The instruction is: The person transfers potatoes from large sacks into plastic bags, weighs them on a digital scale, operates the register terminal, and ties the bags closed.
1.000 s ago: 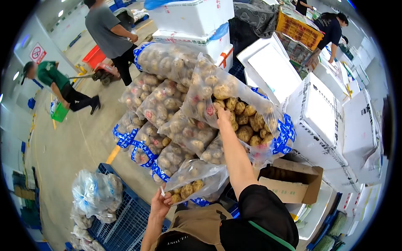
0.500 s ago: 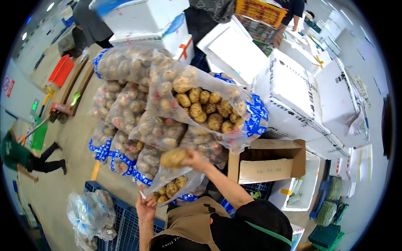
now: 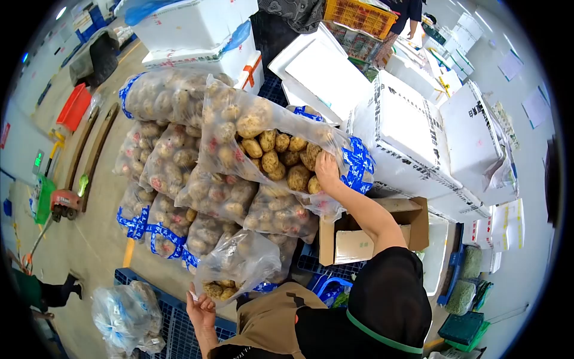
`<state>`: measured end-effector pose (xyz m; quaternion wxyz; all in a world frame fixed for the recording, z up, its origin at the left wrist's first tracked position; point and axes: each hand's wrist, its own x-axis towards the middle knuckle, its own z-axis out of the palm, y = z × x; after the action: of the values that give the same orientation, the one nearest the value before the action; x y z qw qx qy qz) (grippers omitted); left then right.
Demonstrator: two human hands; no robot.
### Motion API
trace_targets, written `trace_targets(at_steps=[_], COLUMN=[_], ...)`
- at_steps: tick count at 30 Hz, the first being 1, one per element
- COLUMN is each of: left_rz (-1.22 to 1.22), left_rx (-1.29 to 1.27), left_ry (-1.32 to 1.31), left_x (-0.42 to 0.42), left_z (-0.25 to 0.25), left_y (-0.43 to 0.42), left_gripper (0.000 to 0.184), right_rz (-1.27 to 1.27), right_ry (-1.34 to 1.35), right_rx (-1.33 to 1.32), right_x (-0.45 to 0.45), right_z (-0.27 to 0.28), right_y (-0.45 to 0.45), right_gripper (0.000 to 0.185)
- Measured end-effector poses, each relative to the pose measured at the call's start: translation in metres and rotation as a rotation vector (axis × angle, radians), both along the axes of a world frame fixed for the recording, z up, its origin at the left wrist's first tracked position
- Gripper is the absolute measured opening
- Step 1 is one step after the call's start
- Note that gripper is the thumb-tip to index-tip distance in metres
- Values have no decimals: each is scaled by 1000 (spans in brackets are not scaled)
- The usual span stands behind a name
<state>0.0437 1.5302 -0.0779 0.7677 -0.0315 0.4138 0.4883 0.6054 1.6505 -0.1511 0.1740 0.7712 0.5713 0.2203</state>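
Note:
My left hand (image 3: 201, 308) pinches the rim of a clear plastic bag (image 3: 248, 257) in front of my apron. Several potatoes (image 3: 220, 289) lie at the bottom of that bag, partly covered by its film. Out to the right, my right hand (image 3: 326, 170) is inside the torn opening of a large clear sack (image 3: 218, 128). Its fingers are bent against a potato (image 3: 310, 157) at the right end of the opening, and the fingertips are partly hidden. More loose potatoes (image 3: 270, 160) show in the opening. Blue printed tape (image 3: 359, 164) wraps the sack's right end.
Full potato sacks (image 3: 170, 158) are stacked beneath and left of the opened one. An open cardboard box (image 3: 372, 242) and white foam boxes (image 3: 412, 119) stand on the right. A blue pallet (image 3: 173, 311) bears bagged plastic (image 3: 127, 314). Another person (image 3: 36, 293) is at the far left.
My right hand has moved from above the small bag, where it carried a potato, up and right into the large sack. The small bag's film has fallen over its potatoes.

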Motion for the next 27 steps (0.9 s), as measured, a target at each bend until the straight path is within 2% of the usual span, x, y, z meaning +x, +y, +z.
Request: trace_targets(at_steps=[4, 7, 12, 15, 16, 19, 20, 24, 27], left_rz=[-56, -55, -41, -52, -71, -72, -87, -96, -110], left_rx=[-8, -2, -9, -18, -8, -18, -9, 1, 1], left_ry=[1, -13, -23, -64, -78, -117, -92, -110, -108], left_x=[16, 12, -2, -3, -3, -2, 0, -7, -10], left_z=[4, -1, 2, 2, -1, -7, -6, -7, -8], left_y=[10, 7, 0, 1, 2, 8, 10, 8, 0], left_gripper=[56, 54, 53, 53, 51, 52, 50, 49, 49], right_rz=[35, -63, -24, 42, 57, 168, 88, -71, -45], right_ry=[-229, -155, 8, -86, -15, -135, -69, -121, -49], right_rx=[-163, -245, -211, -204, -142, 5, -66, -209, -308], right_x=[-6, 2, 12, -10, -7, -9, -14, -17, -5], right_z=[18, 1, -2, 27, 24, 20, 29, 19, 11], right_y=[6, 21, 26, 19, 20, 12, 12, 19, 25], right_gripper=[40, 36, 32, 29, 26, 28, 32, 38, 39])
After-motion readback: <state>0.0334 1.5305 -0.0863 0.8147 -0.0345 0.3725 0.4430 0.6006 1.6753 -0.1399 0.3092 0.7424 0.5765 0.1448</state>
